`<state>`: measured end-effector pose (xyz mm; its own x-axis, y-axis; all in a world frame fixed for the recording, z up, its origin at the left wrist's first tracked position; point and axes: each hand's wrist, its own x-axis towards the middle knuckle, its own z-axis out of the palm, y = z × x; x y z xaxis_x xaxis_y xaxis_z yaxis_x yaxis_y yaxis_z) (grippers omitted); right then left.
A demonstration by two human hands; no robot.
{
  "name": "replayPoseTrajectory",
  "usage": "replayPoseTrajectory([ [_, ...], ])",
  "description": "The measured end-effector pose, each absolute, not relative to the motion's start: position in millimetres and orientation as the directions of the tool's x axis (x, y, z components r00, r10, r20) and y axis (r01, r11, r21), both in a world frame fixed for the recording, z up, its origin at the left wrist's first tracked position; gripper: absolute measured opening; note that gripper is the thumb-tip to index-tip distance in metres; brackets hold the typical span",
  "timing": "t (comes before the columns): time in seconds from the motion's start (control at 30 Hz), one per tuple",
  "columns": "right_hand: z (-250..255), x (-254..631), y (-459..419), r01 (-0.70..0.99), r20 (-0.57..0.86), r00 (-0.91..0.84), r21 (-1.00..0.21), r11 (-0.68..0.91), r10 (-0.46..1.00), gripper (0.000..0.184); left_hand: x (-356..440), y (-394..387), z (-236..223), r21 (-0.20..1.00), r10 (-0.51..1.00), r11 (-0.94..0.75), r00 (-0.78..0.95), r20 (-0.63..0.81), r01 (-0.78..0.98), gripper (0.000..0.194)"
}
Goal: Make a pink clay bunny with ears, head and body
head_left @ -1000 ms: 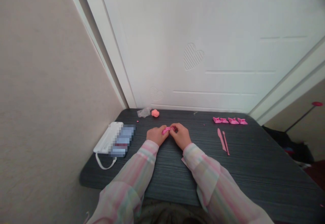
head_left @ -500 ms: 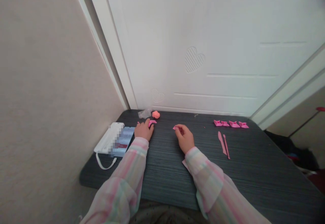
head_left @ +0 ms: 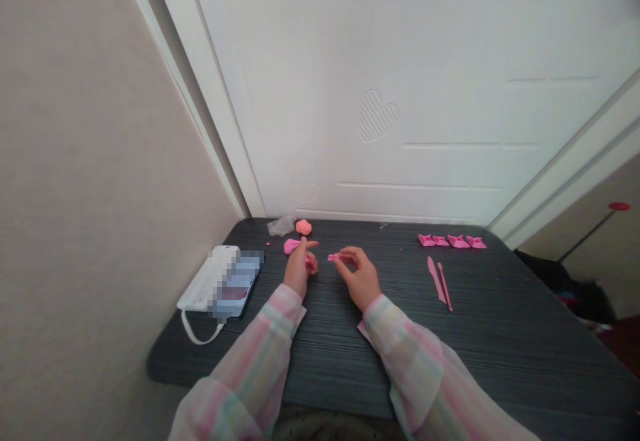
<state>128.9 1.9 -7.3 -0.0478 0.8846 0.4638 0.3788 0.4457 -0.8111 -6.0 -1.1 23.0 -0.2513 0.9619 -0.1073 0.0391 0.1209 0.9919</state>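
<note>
Right hand (head_left: 364, 280) pinches small pink piece (head_left: 333, 257); left hand (head_left: 298, 270) near, grip unclear.

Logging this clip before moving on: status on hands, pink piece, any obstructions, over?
Right hand pinching small pink piece. Left hand: grip unclear, pink lump beside it. Pink tools off right, out of both hands' way.
</note>
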Motion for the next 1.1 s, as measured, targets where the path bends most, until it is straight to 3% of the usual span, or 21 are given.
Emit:
replayPoseTrajectory([
  [0.13, -4.7, 130.4, -0.6, 0.487, 0.513, -0.126, -0.714, 0.503, 0.849, 0.011, 21.4, 2.4, 17.3, 0.9, 0.959, 0.261, -0.008, -0.282, -0.35, 0.055],
  [0.3, -6.2, 128.4, 2.7, 0.572, 0.536, -0.256, -0.587, 0.573, 0.804, 0.01, 20.8, 2.5, 19.5, 0.733, 0.934, 0.344, 0.132, -0.332, -0.587, 0.051],
  [0.53, -9.5, 124.7, -1.1, 0.648, 0.54, -0.305, -0.486, 0.587, 0.785, 0.018, 26.1, -2.0, 16.3, 0.593, 0.919, 0.379, 0.213, -0.332, -0.71, 0.048],
  [0.77, -11.4, 129.0, 1.1, 0.669, 0.55, -0.382, -0.39, 0.633, 0.743, 0.025, 24.8, -5.4, 14.5, 0.528, 0.904, 0.422, 0.3, -0.304, -0.737, 0.049],
  [1.1, -17.6, 115.8, -5.9, 0.631, 0.577, -0.476, -0.302, 0.715, 0.664, 0.034, 24.3, 1.1, 11.0, 0.478, 0.905, 0.376, 0.205, -0.372, -0.793, 0.057],
])
